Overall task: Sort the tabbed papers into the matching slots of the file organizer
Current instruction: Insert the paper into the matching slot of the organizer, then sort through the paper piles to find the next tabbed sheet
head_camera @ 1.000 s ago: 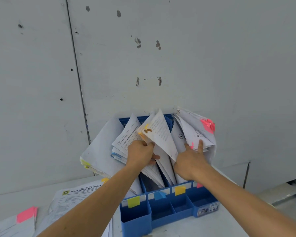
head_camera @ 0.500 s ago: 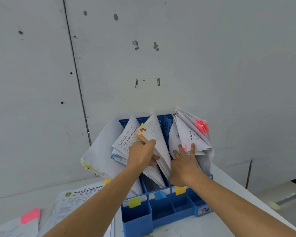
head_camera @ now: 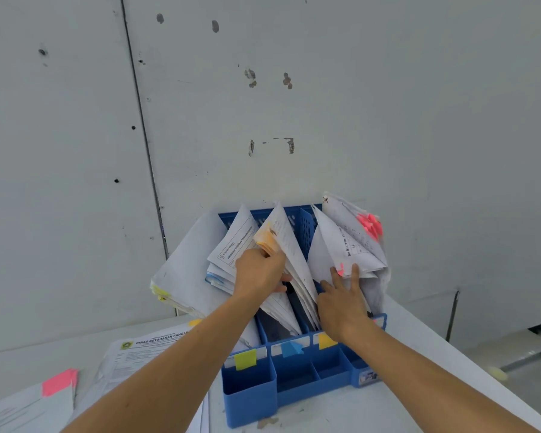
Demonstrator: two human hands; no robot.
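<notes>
A blue file organizer [head_camera: 294, 379] stands on the table against the wall, its slots marked by yellow [head_camera: 245, 359], blue [head_camera: 291, 349] and orange [head_camera: 326, 340] tabs. White papers fan out of the slots. My left hand [head_camera: 260, 271] grips the orange-tabbed papers [head_camera: 281, 242] that lean in a middle slot. With straight fingers, my right hand [head_camera: 341, 300] presses against the pink-tabbed papers [head_camera: 347, 245] in the rightmost slot, holding them to the right. A yellow-tabbed stack [head_camera: 185, 276] leans out of the left slot.
On the table to the left lie a printed sheet with a header [head_camera: 132, 357] and a sheet with a pink tab [head_camera: 58, 382]. The grey wall [head_camera: 263, 104] rises right behind the organizer. The table's right edge [head_camera: 481, 364] drops off to the floor.
My right hand has slid down and left along the pink-tabbed papers toward the slot base. My left hand has kept its grip on the orange-tabbed papers, which now stand more upright.
</notes>
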